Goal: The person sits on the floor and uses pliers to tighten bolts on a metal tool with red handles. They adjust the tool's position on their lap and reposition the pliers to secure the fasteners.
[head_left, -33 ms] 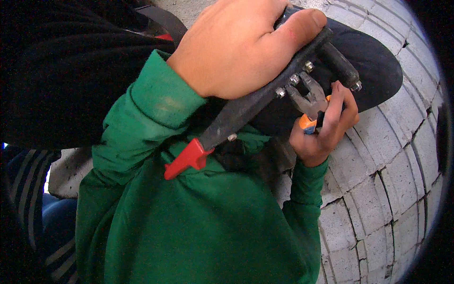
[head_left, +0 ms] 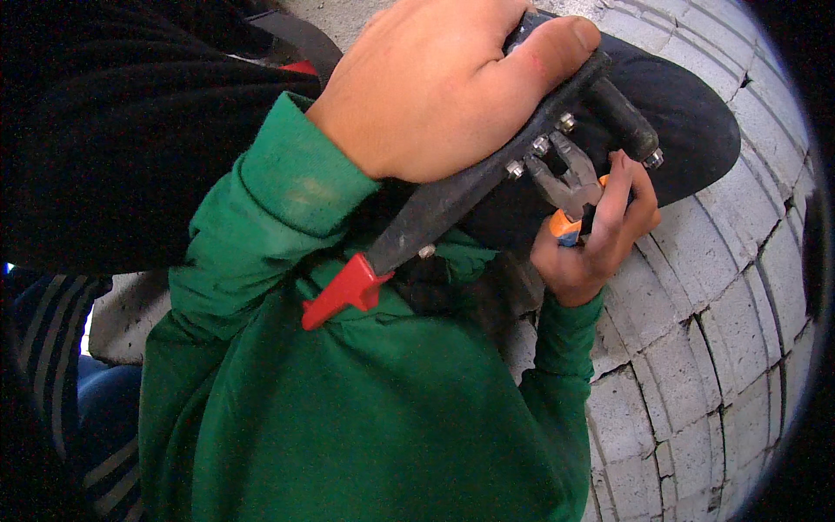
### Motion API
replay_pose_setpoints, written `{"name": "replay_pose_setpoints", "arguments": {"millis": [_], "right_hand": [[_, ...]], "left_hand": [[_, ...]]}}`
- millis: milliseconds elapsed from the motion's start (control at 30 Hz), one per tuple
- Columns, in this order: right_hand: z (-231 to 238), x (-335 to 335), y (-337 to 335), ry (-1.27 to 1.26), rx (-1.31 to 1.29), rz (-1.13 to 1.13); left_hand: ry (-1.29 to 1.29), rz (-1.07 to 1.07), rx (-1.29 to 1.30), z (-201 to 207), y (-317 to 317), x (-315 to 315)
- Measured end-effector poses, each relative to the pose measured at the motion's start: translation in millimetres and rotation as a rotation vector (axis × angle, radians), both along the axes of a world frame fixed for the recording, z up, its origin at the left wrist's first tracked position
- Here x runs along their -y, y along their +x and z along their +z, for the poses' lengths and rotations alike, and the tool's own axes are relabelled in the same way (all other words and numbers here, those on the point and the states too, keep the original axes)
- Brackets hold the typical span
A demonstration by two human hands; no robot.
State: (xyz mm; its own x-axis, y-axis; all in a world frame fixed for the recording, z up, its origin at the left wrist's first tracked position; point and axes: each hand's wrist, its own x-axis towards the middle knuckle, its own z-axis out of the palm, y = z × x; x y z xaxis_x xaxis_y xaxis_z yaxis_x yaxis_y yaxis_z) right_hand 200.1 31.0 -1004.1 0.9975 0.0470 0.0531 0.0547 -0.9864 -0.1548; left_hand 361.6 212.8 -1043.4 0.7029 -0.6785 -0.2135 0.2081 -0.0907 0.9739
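My left hand is wrapped over a black metal piece, its thumb lying along the upper end. This piece slants down to a red tip near my green sweater. Several bolts with nuts stick out along its edge, and a short black tube is beside them. In my closed right hand is a pair of pliers with orange and blue handles. The plier jaws are apart, one on each side of the middle nut; whether they touch it I cannot tell. My left fingertips are hidden.
My dark-trousered leg lies under the metal piece. Pale grey paving blocks with dark gaps cover the ground at the right. A dark strap with a red part is at the top left. Striped dark cloth shows at the left edge.
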Motion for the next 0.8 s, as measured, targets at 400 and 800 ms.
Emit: {"name": "replay_pose_setpoints", "arguments": {"millis": [400,800], "right_hand": [[1.5,2.4,2.2,0.006,-0.015,0.013],[1.2,5.9,6.6,0.031,-0.036,0.011]], "left_hand": [[-0.088,-0.026,-0.103,2.0,9.2,-6.2],[0.096,0.074,0.066,0.4,-4.8,0.1]]}}
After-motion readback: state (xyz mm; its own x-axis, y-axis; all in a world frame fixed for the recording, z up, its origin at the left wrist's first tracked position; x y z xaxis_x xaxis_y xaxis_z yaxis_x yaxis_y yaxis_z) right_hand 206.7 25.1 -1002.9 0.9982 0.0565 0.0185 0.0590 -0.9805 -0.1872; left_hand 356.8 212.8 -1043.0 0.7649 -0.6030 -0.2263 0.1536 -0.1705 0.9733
